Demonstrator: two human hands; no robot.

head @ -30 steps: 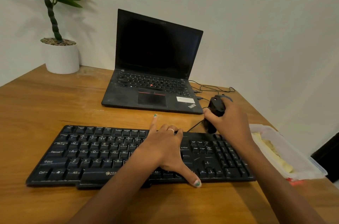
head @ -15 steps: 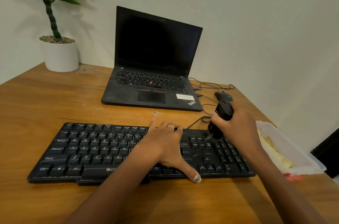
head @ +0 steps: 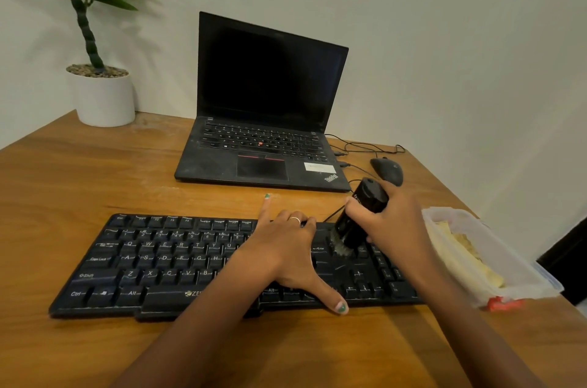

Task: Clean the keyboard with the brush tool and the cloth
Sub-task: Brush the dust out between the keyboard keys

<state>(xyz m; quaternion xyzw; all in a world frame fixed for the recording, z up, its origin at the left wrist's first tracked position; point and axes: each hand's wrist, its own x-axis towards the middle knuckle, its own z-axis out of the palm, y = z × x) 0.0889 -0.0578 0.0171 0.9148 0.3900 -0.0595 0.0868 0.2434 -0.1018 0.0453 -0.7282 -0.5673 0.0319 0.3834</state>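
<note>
A black keyboard (head: 165, 264) lies across the wooden desk (head: 95, 178) in front of me. My left hand (head: 287, 256) rests flat on its middle keys, fingers spread, thumb reaching over the front edge. My right hand (head: 394, 222) grips a black cylindrical brush tool (head: 359, 216), tilted, with its pale bristles down on the keys just right of the Enter key. A yellowish cloth (head: 470, 254) lies inside a clear plastic container (head: 521, 276) at the right of the keyboard.
An open black laptop (head: 263, 121) stands behind the keyboard. A black mouse (head: 387, 170) with thin cables sits right of it. A potted plant (head: 101, 95) occupies the far left corner. A small red object (head: 505, 303) lies under the container's near end.
My right hand brought the brush tool from above the keyboard's far right corner down and toward me onto the keys. The mouse behind it came into sight. My left hand stayed put.
</note>
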